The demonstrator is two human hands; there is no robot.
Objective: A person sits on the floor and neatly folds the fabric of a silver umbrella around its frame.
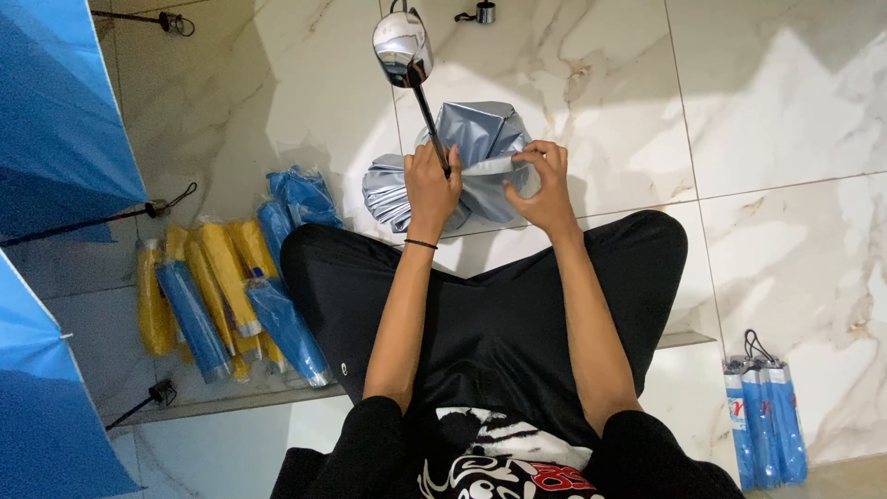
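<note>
I sit on a marble floor with a collapsed umbrella held upright in front of me. Its silver-grey canopy (480, 139) bunches below a black shaft, and a shiny silver handle (402, 48) points toward me. My left hand (431, 185) grips the shaft where it meets the fabric; a thin black band is on that wrist. My right hand (540, 185) pinches a fold of the grey fabric at the canopy's right side. My black trousers (499, 296) fill the lower middle.
A pile of sleeved folded umbrellas, yellow and blue (226, 296), lies at my left. Open blue umbrellas (55, 120) stand at the far left. Three packaged blue umbrellas (765, 425) lie at the lower right. A small umbrella handle (482, 13) rests at the top.
</note>
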